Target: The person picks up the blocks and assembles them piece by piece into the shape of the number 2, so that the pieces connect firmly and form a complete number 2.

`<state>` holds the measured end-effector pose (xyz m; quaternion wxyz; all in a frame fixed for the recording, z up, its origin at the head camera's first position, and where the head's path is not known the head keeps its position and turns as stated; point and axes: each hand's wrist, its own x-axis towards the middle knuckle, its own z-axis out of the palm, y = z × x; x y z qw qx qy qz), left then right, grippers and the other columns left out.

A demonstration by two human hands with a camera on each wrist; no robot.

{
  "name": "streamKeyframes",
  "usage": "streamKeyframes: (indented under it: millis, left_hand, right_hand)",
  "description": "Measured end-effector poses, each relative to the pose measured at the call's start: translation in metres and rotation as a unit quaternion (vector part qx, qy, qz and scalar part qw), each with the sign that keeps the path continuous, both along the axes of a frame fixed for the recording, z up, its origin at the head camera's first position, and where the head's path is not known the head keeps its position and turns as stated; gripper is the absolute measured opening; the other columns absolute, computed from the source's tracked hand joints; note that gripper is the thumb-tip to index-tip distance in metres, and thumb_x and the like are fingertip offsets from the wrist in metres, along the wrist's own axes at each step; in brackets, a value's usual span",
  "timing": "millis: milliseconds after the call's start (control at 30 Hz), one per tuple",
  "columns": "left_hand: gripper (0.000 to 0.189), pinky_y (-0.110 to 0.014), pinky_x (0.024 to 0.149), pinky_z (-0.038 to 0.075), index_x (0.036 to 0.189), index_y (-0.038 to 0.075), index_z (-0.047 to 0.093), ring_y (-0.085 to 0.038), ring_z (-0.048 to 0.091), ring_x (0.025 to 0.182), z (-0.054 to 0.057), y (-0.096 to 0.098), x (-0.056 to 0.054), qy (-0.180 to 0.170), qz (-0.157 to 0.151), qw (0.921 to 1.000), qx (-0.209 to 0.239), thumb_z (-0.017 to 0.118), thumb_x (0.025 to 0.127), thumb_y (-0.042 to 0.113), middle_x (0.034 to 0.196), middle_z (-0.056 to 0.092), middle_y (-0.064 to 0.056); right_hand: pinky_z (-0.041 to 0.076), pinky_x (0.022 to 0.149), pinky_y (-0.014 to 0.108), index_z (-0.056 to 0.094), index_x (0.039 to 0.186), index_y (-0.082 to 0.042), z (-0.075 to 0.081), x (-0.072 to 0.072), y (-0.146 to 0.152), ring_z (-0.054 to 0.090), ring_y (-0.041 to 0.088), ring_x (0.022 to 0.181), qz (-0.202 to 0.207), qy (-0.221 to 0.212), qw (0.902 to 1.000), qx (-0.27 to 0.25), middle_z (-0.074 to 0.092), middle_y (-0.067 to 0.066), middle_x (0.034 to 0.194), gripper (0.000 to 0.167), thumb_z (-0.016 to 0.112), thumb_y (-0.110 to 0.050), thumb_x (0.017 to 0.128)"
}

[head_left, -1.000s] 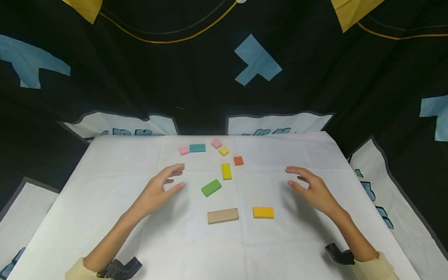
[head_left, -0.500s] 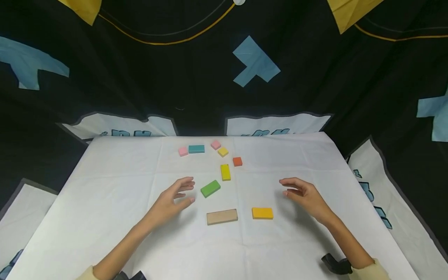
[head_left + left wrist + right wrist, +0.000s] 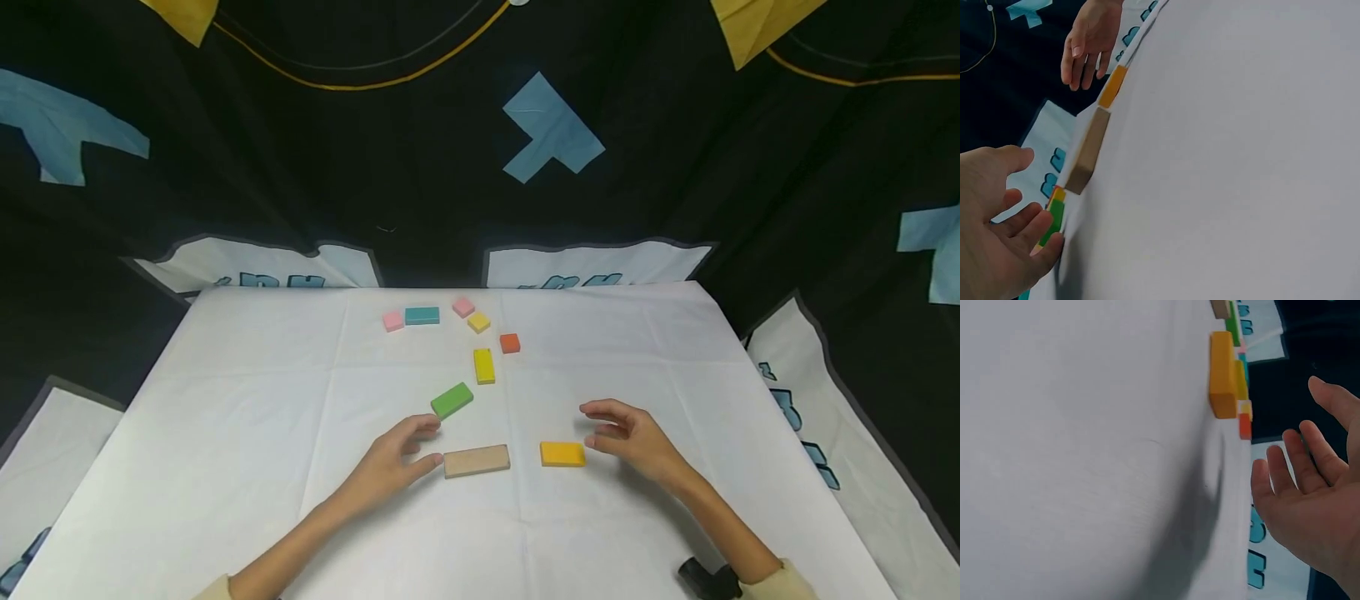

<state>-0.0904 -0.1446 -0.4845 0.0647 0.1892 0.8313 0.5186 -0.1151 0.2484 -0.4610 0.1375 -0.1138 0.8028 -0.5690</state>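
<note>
Near your left hand point(image 3: 386, 467), a long tan block point(image 3: 477, 462) lies flat, low in the middle of the frame; a green block point(image 3: 452, 401) lies slanted higher up, and an orange block point(image 3: 562, 454) lies flat by your right hand point(image 3: 641, 443)

Behind the white-covered bench point(image 3: 600, 533) stands a black backdrop point(image 3: 337, 175) with light-blue angular shapes point(image 3: 555, 125), yellow pointed ones point(image 3: 757, 29) and curving orange lines point(image 3: 360, 88); white panels point(image 3: 840, 417) (marked with blue, letter-like figures point(image 3: 786, 408)) border the bench.
</note>
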Motion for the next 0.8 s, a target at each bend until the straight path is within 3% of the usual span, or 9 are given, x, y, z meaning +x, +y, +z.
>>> streamKeyframes:
  millis: [133, 300, 533, 800]
  left_hand:
    - [0.050, -0.041, 0.102, 0.047, 0.136, 0.003, 0.054, -0.030, 0.056, 0.125, -0.003, 0.004, 0.003, -0.002, 0.000, 1.0000, -0.007, 0.073, 0.092, 0.018, 0.134, 0.060, -0.014]
    - [0.049, -0.041, 0.101, 0.047, 0.133, 0.006, 0.056, -0.027, 0.058, 0.121, -0.006, 0.006, 0.004, 0.008, -0.001, 0.9998, -0.018, 0.076, 0.091, 0.021, 0.132, 0.062, -0.009]
    - [0.052, -0.042, 0.103, 0.045, 0.134, 0.006, 0.057, -0.025, 0.058, 0.120, -0.012, 0.008, 0.005, 0.016, 0.000, 0.9992, -0.038, 0.076, 0.090, 0.026, 0.132, 0.061, -0.005]
    - [0.049, -0.045, 0.105, 0.043, 0.130, 0.008, 0.060, -0.021, 0.058, 0.118, -0.016, 0.013, 0.006, 0.038, 0.010, 0.9979, -0.052, 0.079, 0.087, 0.024, 0.126, 0.061, -0.001]
  right_hand:
    - [0.042, 0.106, 0.036, 0.061, 0.132, -0.001, -0.007, 0.002, -0.005, 0.050, 0.035, 0.130, 0.001, -0.015, 0.9998, 0.011, 0.056, 0.013, 0.138, 0.050, 0.078, -0.016, 0.087]
    - [0.040, 0.108, 0.034, 0.062, 0.131, -0.001, -0.014, 0.003, -0.008, 0.049, 0.034, 0.131, 0.014, -0.028, 0.9994, 0.011, 0.057, 0.014, 0.137, 0.050, 0.079, -0.014, 0.086]
    - [0.039, 0.109, 0.033, 0.062, 0.130, 0.001, -0.021, 0.003, -0.010, 0.048, 0.033, 0.131, 0.043, -0.020, 0.9986, 0.025, 0.058, 0.015, 0.135, 0.051, 0.080, -0.015, 0.085]
    - [0.043, 0.105, 0.027, 0.065, 0.127, -0.003, -0.022, 0.003, -0.011, 0.053, 0.029, 0.126, 0.030, -0.014, 0.9977, 0.059, 0.063, 0.010, 0.130, 0.047, 0.081, -0.016, 0.085]
